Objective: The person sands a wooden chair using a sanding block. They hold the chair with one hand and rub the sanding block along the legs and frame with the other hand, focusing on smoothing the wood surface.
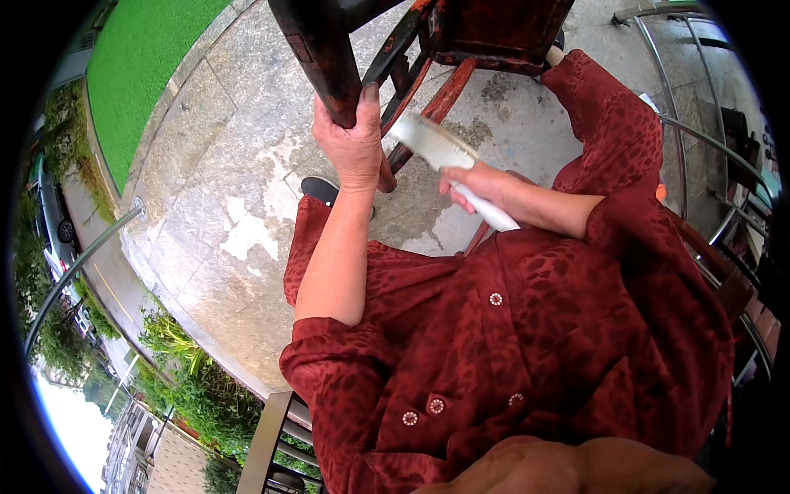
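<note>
My left hand [352, 146] is closed around the end of a dark, thick wooden leg [321, 70] of a chair, thumb pointing up along it. My right hand [481, 185] grips the white handle of a broad-bladed knife [436, 144]; its pale blade is smeared by motion, so its edge is hard to make out. The blade points up and left, close to the chair's worn red rungs [444, 97]. It cannot be told whether they touch. The chair's dark seat panel [499, 33] shows at the top, its red paint patchy.
Stone paving [214, 156] with pale and dark stains lies below. Green turf [156, 66] spreads at upper left. Metal rails stand at left [78, 267] and right [671, 90]. A dark shoe [319, 191] sits near the chair. Plants [193, 362] grow beyond the paving.
</note>
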Demonstrator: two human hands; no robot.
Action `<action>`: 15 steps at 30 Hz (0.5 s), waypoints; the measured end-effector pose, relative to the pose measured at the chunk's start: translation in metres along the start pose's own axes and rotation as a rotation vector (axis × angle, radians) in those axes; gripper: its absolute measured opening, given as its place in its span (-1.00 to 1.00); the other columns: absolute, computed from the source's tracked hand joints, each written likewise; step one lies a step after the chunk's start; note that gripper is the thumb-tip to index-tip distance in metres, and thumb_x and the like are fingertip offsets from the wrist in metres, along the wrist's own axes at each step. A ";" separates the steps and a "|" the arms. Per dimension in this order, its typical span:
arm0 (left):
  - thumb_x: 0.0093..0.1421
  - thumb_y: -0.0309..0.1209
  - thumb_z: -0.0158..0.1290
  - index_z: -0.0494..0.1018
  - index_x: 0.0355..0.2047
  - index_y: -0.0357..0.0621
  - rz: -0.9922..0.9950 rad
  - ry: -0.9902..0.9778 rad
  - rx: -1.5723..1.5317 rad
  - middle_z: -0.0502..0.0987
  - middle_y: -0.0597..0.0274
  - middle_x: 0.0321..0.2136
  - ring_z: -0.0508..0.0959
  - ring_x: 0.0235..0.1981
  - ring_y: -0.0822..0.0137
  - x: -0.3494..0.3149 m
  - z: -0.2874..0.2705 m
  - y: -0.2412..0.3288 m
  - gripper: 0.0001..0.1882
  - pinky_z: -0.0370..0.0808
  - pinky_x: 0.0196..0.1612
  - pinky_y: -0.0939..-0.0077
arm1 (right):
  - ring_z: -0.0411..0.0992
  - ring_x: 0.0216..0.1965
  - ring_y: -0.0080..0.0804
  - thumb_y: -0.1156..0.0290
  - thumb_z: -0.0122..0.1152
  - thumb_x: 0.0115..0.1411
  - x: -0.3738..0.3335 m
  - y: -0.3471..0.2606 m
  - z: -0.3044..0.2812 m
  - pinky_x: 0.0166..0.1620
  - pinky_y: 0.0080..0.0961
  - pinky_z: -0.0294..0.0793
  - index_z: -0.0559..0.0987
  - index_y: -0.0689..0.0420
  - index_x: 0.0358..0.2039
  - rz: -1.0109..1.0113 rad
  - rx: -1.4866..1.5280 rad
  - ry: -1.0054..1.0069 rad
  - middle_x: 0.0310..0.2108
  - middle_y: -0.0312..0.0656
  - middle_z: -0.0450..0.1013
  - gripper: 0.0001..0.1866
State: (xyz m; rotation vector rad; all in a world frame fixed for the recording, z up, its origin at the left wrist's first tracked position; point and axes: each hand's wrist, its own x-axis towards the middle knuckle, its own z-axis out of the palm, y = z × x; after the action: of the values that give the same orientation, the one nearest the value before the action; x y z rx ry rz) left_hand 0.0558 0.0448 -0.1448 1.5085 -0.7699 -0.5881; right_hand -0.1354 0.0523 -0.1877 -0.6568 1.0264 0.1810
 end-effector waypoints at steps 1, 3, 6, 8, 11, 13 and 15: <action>0.00 -0.35 0.16 0.39 -0.37 -0.23 0.012 -0.008 0.004 0.45 0.32 -0.55 0.39 -0.54 0.51 -0.001 0.003 -0.004 -0.74 0.37 -0.42 0.62 | 0.18 -0.81 -0.59 0.32 -0.14 0.21 0.004 -0.007 -0.011 -0.76 -0.63 0.19 0.39 0.21 -0.48 -0.030 0.074 0.151 -0.78 -0.30 0.24 -0.75; 0.00 -0.36 0.16 0.39 -0.36 -0.23 0.002 -0.014 0.011 0.45 0.32 -0.55 0.40 -0.52 0.50 -0.001 0.002 -0.004 -0.74 0.37 -0.40 0.61 | 0.17 -0.82 -0.59 0.33 -0.15 0.21 0.009 -0.010 -0.024 -0.75 -0.63 0.21 0.39 0.20 -0.50 -0.055 0.154 0.219 -0.77 -0.31 0.24 -0.75; 0.00 -0.35 0.16 0.39 -0.35 -0.23 -0.013 -0.010 0.007 0.45 0.31 -0.54 0.39 -0.52 0.49 -0.001 0.003 -0.004 -0.73 0.37 -0.39 0.59 | 0.18 -0.84 -0.54 0.31 -0.13 0.18 -0.008 0.010 0.012 -0.74 -0.56 0.23 0.38 0.20 -0.45 -0.045 0.089 0.025 -0.77 -0.29 0.26 -0.77; 0.00 -0.34 0.17 0.39 -0.36 -0.23 -0.021 -0.008 -0.004 0.45 0.30 -0.54 0.39 -0.52 0.48 0.000 0.002 -0.003 -0.73 0.37 -0.38 0.59 | 0.20 -0.82 -0.55 0.30 -0.11 0.20 -0.025 0.004 0.023 -0.74 -0.58 0.25 0.40 0.20 -0.48 -0.054 0.008 -0.123 -0.76 -0.29 0.27 -0.75; 0.02 -0.29 0.15 0.36 -0.41 -0.23 0.026 -0.008 0.002 0.42 0.29 -0.61 0.37 -0.59 0.49 0.001 0.002 -0.002 -0.72 0.34 -0.47 0.60 | 0.20 -0.80 -0.57 0.28 -0.12 0.19 -0.011 0.001 -0.002 -0.74 -0.61 0.24 0.41 0.19 -0.50 -0.091 -0.029 0.002 -0.76 -0.31 0.27 -0.74; 0.05 -0.22 0.12 0.30 -0.48 -0.23 0.131 -0.008 0.039 0.35 0.29 -0.75 0.35 -0.74 0.49 0.006 0.005 -0.006 -0.67 0.30 -0.63 0.64 | 0.14 -0.82 -0.62 0.25 -0.12 0.22 0.007 -0.006 -0.031 -0.72 -0.67 0.16 0.39 0.15 -0.53 -0.116 0.030 0.230 -0.79 -0.35 0.23 -0.72; 0.05 -0.20 0.13 0.31 -0.48 -0.24 0.124 0.005 0.068 0.35 0.29 -0.75 0.35 -0.74 0.50 0.006 0.006 -0.004 -0.66 0.30 -0.62 0.64 | 0.14 -0.82 -0.61 0.26 -0.14 0.23 0.007 0.008 -0.035 -0.72 -0.67 0.16 0.37 0.14 -0.53 -0.142 0.022 0.279 -0.79 -0.36 0.22 -0.72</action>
State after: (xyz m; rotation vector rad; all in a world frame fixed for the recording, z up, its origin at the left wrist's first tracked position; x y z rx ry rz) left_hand 0.0555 0.0359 -0.1487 1.5112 -0.8802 -0.4690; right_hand -0.1607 0.0372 -0.2086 -0.7460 1.2418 -0.0475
